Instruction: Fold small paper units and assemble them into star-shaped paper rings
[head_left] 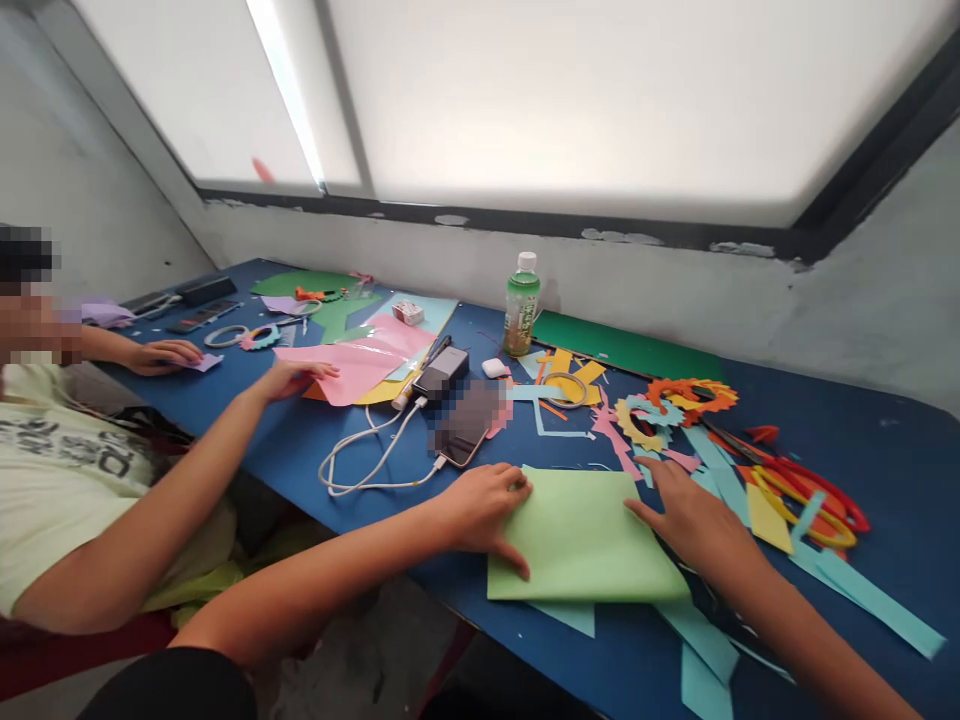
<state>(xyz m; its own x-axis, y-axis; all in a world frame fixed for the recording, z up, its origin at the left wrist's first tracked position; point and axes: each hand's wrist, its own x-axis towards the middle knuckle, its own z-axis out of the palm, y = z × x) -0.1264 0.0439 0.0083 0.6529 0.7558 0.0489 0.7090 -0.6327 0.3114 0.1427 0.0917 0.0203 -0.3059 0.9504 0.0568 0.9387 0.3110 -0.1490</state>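
Observation:
A folded sheet of light green paper lies at the table's front, its lower edge rounded like a fold. My left hand grips its left side, with the thumb on top and the fingers curled at the upper corner. On the right, my right hand is open. Its thumb touches the paper's right edge and its index finger stretches away from it. Strips of light blue paper stick out from beneath the green sheet. Red-handled scissors and yellow-handled scissors lie beyond my right hand.
On the blue table are a phone, a power bank with a white cable, a drink bottle, tape and paper rings. At left, a co-worker's hands touch pink paper and a purple piece.

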